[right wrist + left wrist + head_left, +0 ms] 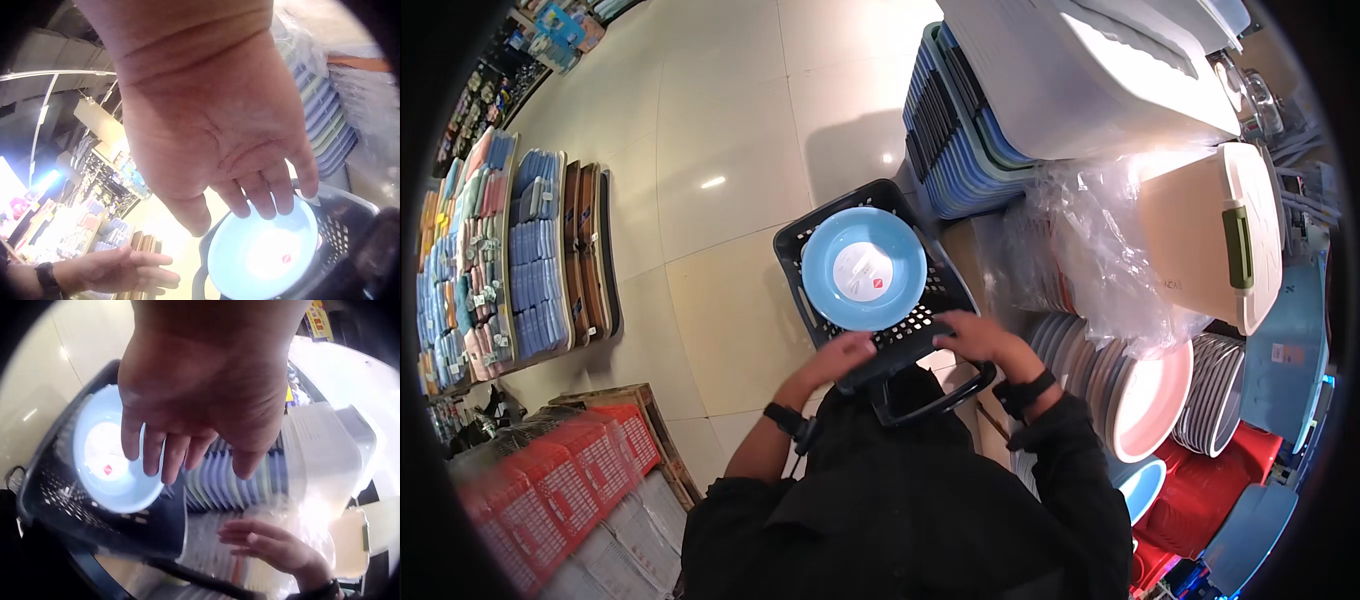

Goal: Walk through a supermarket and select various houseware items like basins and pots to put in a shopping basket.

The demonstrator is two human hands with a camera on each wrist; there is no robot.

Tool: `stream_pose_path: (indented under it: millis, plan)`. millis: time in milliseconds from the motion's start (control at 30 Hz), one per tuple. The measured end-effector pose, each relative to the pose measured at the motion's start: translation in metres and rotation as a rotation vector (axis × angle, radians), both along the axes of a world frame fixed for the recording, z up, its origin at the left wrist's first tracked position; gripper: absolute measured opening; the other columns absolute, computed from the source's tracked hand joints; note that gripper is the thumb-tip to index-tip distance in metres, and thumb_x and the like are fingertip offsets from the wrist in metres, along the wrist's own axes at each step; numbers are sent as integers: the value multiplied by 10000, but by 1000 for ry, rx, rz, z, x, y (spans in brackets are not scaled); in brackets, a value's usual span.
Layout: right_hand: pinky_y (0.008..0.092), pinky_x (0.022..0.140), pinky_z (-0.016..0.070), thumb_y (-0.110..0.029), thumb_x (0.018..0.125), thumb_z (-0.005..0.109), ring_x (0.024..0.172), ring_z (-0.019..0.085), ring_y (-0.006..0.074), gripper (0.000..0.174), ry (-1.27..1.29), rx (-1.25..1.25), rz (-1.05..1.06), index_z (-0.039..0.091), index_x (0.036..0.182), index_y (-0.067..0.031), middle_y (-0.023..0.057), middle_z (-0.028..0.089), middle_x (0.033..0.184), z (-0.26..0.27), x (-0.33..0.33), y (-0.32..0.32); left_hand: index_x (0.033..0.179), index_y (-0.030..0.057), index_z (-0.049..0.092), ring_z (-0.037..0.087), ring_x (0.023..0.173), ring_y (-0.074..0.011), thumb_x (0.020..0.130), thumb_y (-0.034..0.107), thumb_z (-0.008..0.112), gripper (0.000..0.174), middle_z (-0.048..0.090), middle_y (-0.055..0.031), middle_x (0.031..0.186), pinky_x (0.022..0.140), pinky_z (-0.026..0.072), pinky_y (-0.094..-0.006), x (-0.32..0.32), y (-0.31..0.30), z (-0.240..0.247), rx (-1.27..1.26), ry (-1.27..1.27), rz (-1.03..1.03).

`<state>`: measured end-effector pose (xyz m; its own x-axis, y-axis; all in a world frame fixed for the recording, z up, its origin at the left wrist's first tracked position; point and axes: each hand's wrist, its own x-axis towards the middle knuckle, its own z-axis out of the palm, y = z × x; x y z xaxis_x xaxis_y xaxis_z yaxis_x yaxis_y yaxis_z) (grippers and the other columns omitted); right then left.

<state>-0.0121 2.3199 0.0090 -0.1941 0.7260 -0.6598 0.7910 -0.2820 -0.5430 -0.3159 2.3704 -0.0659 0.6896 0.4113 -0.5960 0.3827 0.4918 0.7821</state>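
A light blue round basin (903, 262) with a white label lies in a black perforated basket (792, 262) in front of the person. The left hand (842, 358) hovers at the basket's near left edge, and the right hand (977, 337) is over its near right side. Both wrist views show the hands empty: the left palm (203, 394) with fingers extended beside the basin (128, 494), the right palm (212, 119) with fingers extended above the basin (234, 262). The basket's black handle (930, 408) hangs toward the person's body.
Stacked blue tubs (960, 170), a large white bin (1090, 90) and a lidded beige box (1190, 235) stand on the right, with pink basins (1155, 400) below. Folded goods (535, 260) fill racks at left; red crates (580, 475) sit lower left. Tiled floor (720, 120) lies ahead.
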Motion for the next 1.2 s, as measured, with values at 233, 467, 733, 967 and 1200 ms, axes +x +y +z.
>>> stream_pose_path:
  millis: [233,467,733,967,1200]
  plan:
    - [407,1003,393,-517,761,676,1095,569,341,629,118,-186,212,598,1188,-62,155,641,1111,64,-4,-50,1296,3,487,590,982,-146,939,434,548,563,638,-70,1056,855,466,-303,61,-52,61,-102,-139,-630]
    - [397,921,392,-382,666,746,954,585,275,363,-67,231,248,649,887,-110,62,646,877,43,-18,-82,1024,30,538,581,758,-125,931,411,566,393,606,-35,834,729,475,-292,51,-65,60,-129,-61,-723]
    - [404,808,433,-338,635,741,898,599,263,289,-237,392,94,625,807,-136,47,637,829,33,-73,-102,1001,38,548,585,691,-140,902,435,583,411,597,-50,773,653,486,-311,11,-58,65,247,18,-743]
    - [423,780,447,-382,638,750,908,608,269,326,-322,464,-91,618,817,-144,48,641,832,15,-148,-126,1026,64,581,631,777,-192,844,477,622,453,640,-82,818,717,491,-330,-47,-53,50,632,44,-780]
    - [423,739,457,-406,691,735,852,632,285,338,-371,400,-237,612,828,-123,65,648,812,15,-210,-149,988,69,617,633,800,-250,805,476,646,446,641,-112,839,712,484,-359,-79,-42,58,624,95,-917]
